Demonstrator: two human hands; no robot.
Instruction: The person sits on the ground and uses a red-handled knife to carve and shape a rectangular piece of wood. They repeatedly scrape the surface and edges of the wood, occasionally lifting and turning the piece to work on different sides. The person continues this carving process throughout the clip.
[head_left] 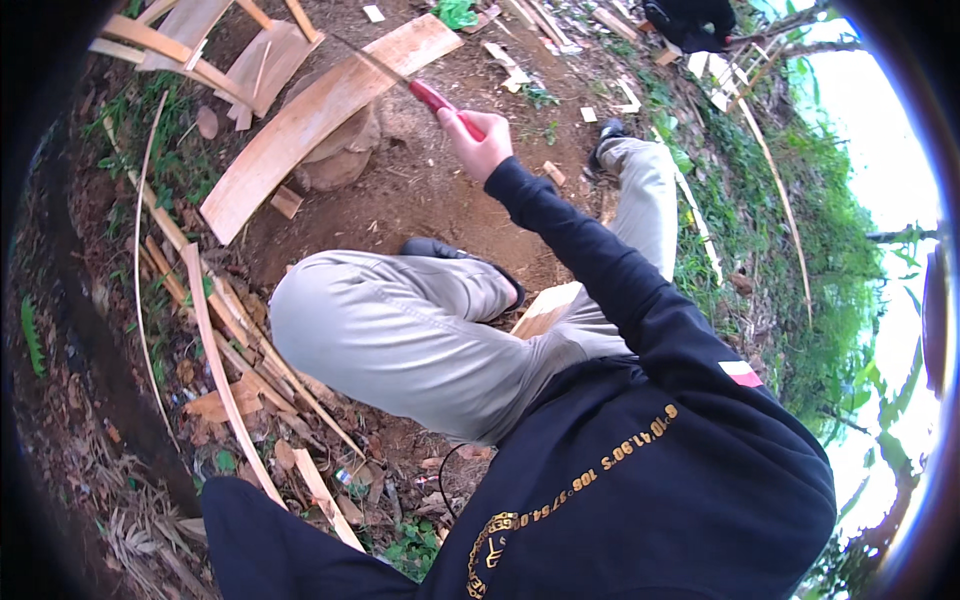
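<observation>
My right hand (478, 145) is closed around the red handle of a long-bladed tool (431, 97). Its narrow dark blade stretches up and left over the far end of a pale wooden plank (310, 125). I cannot tell from this angle whether it is a knife or a saw. The plank lies slanting across a round wooden stump (345, 160), ahead of my bent left knee. At the lower left only my dark left sleeve (280, 545) shows; the left hand itself is outside the picture.
Cut boards and wooden slats (275, 65) stand at the upper left. Long thin strips (215, 350) lie along the left. Wood scraps and a green plastic piece (457, 12) litter the soil. A dark bag-like object (690, 22) sits far ahead, and plants grow along the right.
</observation>
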